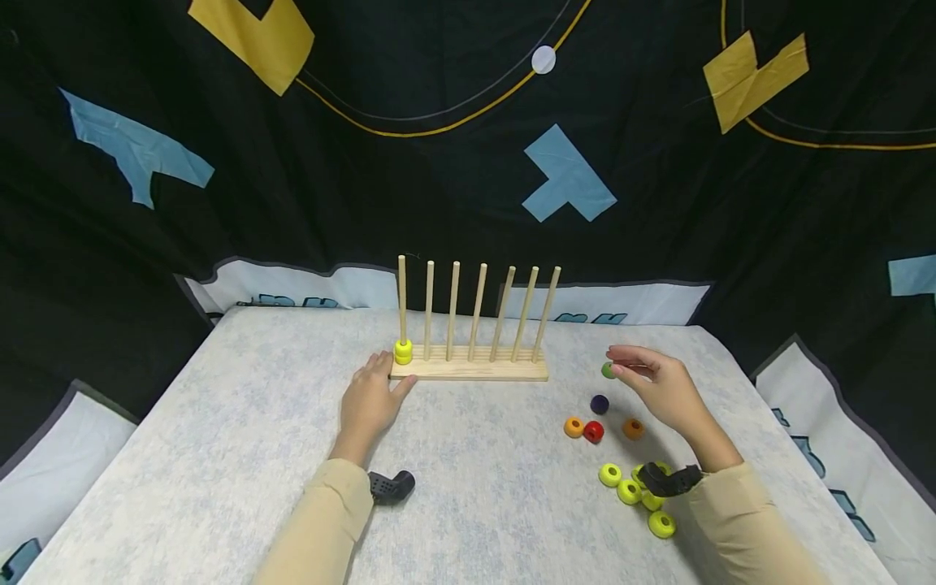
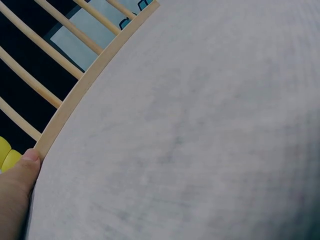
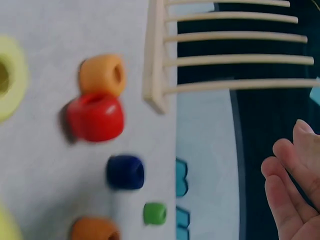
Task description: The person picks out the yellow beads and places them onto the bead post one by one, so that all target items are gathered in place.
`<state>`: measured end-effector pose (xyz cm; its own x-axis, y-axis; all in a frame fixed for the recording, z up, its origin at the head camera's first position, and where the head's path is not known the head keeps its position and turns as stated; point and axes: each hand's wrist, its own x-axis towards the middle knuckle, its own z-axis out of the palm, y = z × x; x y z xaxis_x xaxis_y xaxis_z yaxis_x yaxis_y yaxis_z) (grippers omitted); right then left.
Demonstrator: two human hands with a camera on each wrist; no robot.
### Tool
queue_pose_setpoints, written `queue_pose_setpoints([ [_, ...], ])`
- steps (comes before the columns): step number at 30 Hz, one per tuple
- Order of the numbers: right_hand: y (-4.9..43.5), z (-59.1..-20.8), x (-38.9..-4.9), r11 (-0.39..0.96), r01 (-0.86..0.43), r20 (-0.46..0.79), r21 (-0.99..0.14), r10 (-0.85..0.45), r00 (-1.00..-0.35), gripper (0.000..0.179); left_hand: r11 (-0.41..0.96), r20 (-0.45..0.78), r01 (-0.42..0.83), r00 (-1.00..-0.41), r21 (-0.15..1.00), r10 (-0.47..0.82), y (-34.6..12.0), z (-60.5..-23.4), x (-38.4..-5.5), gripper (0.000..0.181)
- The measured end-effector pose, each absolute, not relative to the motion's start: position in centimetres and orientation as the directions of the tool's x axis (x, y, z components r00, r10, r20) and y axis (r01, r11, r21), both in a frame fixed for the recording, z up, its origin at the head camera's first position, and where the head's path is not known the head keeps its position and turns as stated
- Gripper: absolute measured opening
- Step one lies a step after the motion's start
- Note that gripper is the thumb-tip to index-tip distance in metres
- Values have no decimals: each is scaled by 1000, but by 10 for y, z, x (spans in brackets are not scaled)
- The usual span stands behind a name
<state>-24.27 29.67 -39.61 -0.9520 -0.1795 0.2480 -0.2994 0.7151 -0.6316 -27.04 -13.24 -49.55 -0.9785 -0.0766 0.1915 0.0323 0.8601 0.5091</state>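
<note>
A wooden peg stand (image 1: 468, 370) with several upright pegs stands at the back of the table. Two yellow beads (image 1: 403, 352) are stacked on its leftmost peg. My left hand (image 1: 369, 402) holds the stand's left end, its thumb (image 2: 30, 161) against the front edge and the fingers around the side. Over at the right, my right hand (image 1: 654, 386) hovers with thumb and fingers apart and nothing between them. The small green bead (image 3: 155, 213) lies on the table below the fingers. Nearby lie a dark blue bead (image 1: 600, 404) and a red bead (image 3: 96, 117).
One orange bead (image 1: 574, 427) touches the red one; another orange bead (image 1: 633, 429) lies to the right. Several yellow-green beads (image 1: 629, 491) cluster nearer, partly under the right wrist's black camera mount (image 1: 667, 481). A black curtain (image 1: 468, 203) hangs behind the table.
</note>
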Motion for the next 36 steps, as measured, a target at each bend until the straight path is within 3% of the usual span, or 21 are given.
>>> queue_pose_setpoints([
  [16,325,-432,-198,702,-201,37,-683,-241,-970,34,860,192,31,-978,510,-79,-132,-492,-272,75],
  [26,317,-443,-185,655,-128,-127,-745,-328,-936,38,866,182,22,-980,499,-81,-130,-493,-273,75],
  [36,313,-447,-183,682,-127,-197,-720,-376,-905,39,863,186,23,-979,505,-83,-131,-495,-271,75],
])
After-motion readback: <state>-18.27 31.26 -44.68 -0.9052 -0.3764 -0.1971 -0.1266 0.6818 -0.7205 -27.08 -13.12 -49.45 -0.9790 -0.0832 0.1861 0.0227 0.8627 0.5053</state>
